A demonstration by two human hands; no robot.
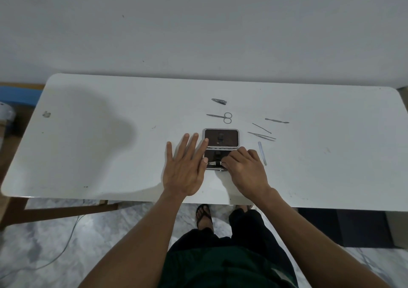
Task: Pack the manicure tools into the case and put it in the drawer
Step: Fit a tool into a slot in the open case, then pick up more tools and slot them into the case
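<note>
One case (221, 138), open flat on the white counter (88, 155), two dark-lined halves with a pale rim, rounded corners, hinge running left to right. Far half shows an elastic loop, no tools in it. Near half holds one metal tool (213, 163) under a black strap. Six loose tools on the counter: one nail clipper (219, 101) farthest back, one pair of small scissors (221, 117) just behind the case, one cuticle pusher (276, 121) far right, one thin pick (261, 128), one pair of tweezers (262, 136) right of the case, one pale nail file (262, 153) just beside the right hand. All thin, steel-grey except the file.

Two bare hands. Left hand (185, 166) flat, fingers spread apart, its grip holding nothing; fingertips overlap the case's left edge. Right hand (245, 166) curled over the near half's right side, fingers bunched on the strapped tool's end; covers that part of the case.

Counter is matte, scuffed, rounded corners, set against a plain pale wall. Below its edge: marbled floor, a foot in a black sandal (204, 216), a thin cable (66, 243).
</note>
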